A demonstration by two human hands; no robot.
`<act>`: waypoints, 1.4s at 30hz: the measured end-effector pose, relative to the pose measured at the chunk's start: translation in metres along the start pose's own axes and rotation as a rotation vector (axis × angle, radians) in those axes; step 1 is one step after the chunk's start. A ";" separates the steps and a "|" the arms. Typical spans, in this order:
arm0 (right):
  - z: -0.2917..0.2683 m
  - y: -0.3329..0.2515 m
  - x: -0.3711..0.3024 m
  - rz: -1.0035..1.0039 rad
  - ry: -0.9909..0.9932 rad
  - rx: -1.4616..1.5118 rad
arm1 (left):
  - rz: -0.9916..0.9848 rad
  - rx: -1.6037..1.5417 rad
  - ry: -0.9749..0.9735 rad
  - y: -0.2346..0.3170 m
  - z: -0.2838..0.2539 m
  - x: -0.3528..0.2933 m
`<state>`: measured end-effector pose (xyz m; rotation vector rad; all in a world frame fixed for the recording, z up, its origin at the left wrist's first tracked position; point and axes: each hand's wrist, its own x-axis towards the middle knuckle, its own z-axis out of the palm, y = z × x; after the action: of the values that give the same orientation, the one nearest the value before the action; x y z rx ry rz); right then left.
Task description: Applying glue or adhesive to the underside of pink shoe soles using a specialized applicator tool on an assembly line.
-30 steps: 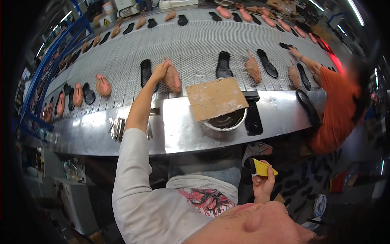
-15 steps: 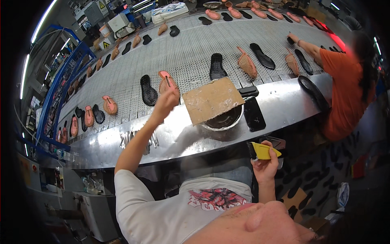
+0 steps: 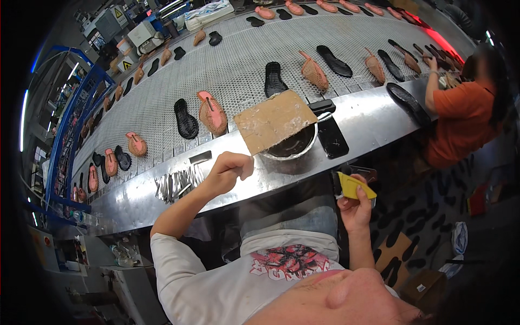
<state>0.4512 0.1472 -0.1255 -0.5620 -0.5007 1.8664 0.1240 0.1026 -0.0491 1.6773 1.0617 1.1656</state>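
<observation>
My left hand (image 3: 230, 172) is curled closed over the metal edge of the conveyor, just left of a basin (image 3: 295, 156) of dark liquid. Whatever its fingers hold, if anything, is hidden. A stained cardboard sheet (image 3: 275, 122) covers part of the basin. In front of the basin's right side, my right hand (image 3: 356, 208) grips a yellow-handled brush (image 3: 355, 187) with dark bristles pointing left. Beyond my left hand, a woven tan shoe upper on a pink last (image 3: 213, 112) lies on the mesh belt beside a black sole (image 3: 186, 119).
Thin metal strips (image 3: 176, 183) lie in a pile on the ledge, near a dark bar (image 3: 201, 157). A black phone (image 3: 332, 138) rests right of the basin. More soles and lasted uppers line the belt (image 3: 238, 65). A co-worker in orange (image 3: 465, 111) works at the right.
My left hand has drawn back from beside the lasted upper toward me, uncovering it. My right hand still holds the brush. The co-worker's reaching arm has pulled in. The view has shifted slightly.
</observation>
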 end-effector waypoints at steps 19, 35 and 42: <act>-0.071 -0.068 0.227 -0.511 0.197 -0.998 | -0.542 0.515 0.030 -0.176 -0.075 0.348; -0.083 -0.073 0.233 -0.649 0.361 -0.916 | -0.771 0.283 0.118 -0.209 -0.078 0.389; -0.092 -0.075 0.243 -0.771 0.375 -1.116 | -0.789 0.395 0.011 -0.214 0.003 0.404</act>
<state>0.4841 0.4072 -0.1907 -1.1937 -1.2830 0.6005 0.1755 0.5477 -0.1395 1.2964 1.8218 0.4660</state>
